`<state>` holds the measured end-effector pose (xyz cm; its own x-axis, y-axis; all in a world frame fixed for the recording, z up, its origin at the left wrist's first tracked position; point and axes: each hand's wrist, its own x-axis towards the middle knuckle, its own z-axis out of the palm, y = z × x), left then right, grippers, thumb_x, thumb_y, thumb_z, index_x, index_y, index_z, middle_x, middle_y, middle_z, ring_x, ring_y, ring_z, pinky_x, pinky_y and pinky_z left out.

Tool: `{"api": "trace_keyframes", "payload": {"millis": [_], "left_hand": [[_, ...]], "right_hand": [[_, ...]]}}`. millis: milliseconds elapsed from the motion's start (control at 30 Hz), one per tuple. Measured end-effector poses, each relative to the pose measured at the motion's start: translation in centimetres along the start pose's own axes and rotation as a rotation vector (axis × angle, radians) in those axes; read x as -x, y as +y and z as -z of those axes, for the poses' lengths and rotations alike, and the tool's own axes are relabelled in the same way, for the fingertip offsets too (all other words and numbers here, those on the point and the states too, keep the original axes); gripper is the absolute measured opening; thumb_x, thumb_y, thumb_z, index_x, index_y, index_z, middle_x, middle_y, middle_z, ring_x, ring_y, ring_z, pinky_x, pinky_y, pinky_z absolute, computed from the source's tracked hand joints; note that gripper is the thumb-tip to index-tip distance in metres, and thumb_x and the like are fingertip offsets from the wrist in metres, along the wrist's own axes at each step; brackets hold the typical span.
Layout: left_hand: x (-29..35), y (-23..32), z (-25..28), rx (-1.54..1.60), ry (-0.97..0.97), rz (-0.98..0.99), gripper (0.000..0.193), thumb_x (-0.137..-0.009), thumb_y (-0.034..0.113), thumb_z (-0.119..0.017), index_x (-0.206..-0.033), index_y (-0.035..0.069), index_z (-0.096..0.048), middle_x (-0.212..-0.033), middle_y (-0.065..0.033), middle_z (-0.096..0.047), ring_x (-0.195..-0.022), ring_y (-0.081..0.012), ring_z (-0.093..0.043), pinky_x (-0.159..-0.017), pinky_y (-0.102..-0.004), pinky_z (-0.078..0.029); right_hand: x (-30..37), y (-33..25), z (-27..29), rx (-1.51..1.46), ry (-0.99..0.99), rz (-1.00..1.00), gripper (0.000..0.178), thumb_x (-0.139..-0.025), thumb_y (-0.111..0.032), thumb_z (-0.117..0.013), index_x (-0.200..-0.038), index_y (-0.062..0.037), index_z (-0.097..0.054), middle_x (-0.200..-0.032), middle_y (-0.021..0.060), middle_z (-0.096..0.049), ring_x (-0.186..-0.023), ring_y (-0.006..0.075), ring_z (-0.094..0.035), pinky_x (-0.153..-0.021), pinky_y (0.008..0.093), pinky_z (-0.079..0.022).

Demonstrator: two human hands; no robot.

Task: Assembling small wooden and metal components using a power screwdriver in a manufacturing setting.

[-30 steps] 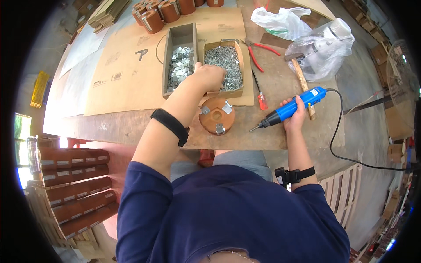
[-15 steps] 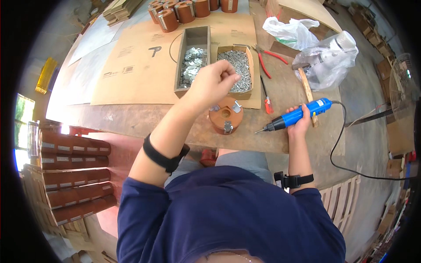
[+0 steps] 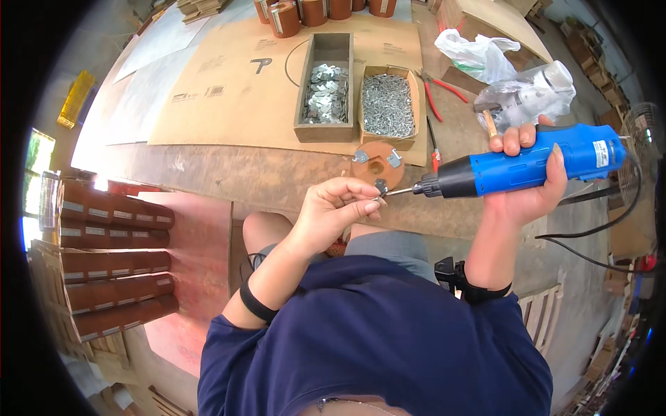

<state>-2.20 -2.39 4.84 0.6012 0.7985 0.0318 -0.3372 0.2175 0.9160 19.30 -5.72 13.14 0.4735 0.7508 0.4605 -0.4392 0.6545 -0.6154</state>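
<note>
My right hand (image 3: 515, 202) is wrapped round a blue electric screwdriver (image 3: 510, 171), held level with its black nose and bit pointing left. At the bit's tip, my left hand (image 3: 338, 208) pinches a small metal screw (image 3: 380, 200), mostly covered by the fingertips. Just beyond the fingers stands a reddish-brown cylinder (image 3: 380, 154) with a round hole in its top and small metal clips (image 3: 395, 159) on its rim. The near clip is partly hidden by the left fingers and the bit.
Behind the cylinder are a grey box of metal clips (image 3: 297, 123) and a carton of screws (image 3: 390, 104). Red-handled pliers (image 3: 433, 102), a hand screwdriver (image 3: 436, 159) and plastic bags (image 3: 479, 59) lie to the right. More cylinders (image 3: 284, 21) stand at the back. A black cord (image 3: 635, 201) trails from the tool.
My left hand has come back from above the screw carton toward me. My right hand has raised the electric screwdriver and brought its bit to the left fingertips.
</note>
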Motion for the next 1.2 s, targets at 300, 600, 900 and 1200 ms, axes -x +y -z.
{"api": "trace_keyframes", "payload": {"millis": [300,600,900,1200], "left_hand": [[0.9,-0.8,0.2,0.347,0.039,0.015,0.014,-0.075,-0.006,-0.059,-0.089,-0.002,-0.058,-0.083,-0.0116,-0.062,-0.079,-0.0172,-0.06,-0.07,-0.0291,-0.05],[0.6,-1.2,0.2,0.429,0.026,-0.011,0.014,-0.076,-0.005,-0.058,-0.088,0.003,-0.059,-0.082,-0.012,-0.062,-0.074,-0.0204,-0.061,-0.068,-0.0305,-0.05],[0.5,-0.5,-0.1,0.368,-0.001,0.031,0.01,-0.078,-0.002,-0.059,-0.088,-0.002,-0.059,-0.081,-0.0101,-0.061,-0.075,-0.0167,-0.06,-0.07,-0.0287,-0.05],[-1.2,0.4,-0.3,-0.475,0.038,-0.232,0.009,-0.076,-0.001,-0.06,-0.084,-0.001,-0.06,-0.092,-0.0101,-0.062,-0.08,-0.0174,-0.057,-0.073,-0.0268,-0.046]], "right_hand": [[1.1,0.4,-3.0,0.034,-0.158,0.091,0.047,-0.078,-0.028,-0.047,-0.115,0.0003,-0.038,-0.08,0.0076,-0.045,-0.07,0.0168,-0.046,-0.065,0.0341,-0.04],[1.2,-0.3,-2.7,0.046,-0.222,0.089,0.049,-0.08,-0.028,-0.046,-0.117,0.0019,-0.037,-0.082,0.0082,-0.045,-0.07,0.0173,-0.046,-0.066,0.0348,-0.04],[1.0,-0.4,-2.7,0.014,-0.231,0.091,0.05,-0.08,-0.028,-0.046,-0.118,0.0025,-0.035,-0.082,0.0086,-0.045,-0.071,0.0174,-0.046,-0.066,0.0347,-0.041],[0.1,-0.1,-3.7,0.115,-0.343,0.11,0.051,-0.08,-0.026,-0.045,-0.12,0.0022,-0.032,-0.082,0.0098,-0.046,-0.069,0.0191,-0.048,-0.064,0.0371,-0.043]]}}
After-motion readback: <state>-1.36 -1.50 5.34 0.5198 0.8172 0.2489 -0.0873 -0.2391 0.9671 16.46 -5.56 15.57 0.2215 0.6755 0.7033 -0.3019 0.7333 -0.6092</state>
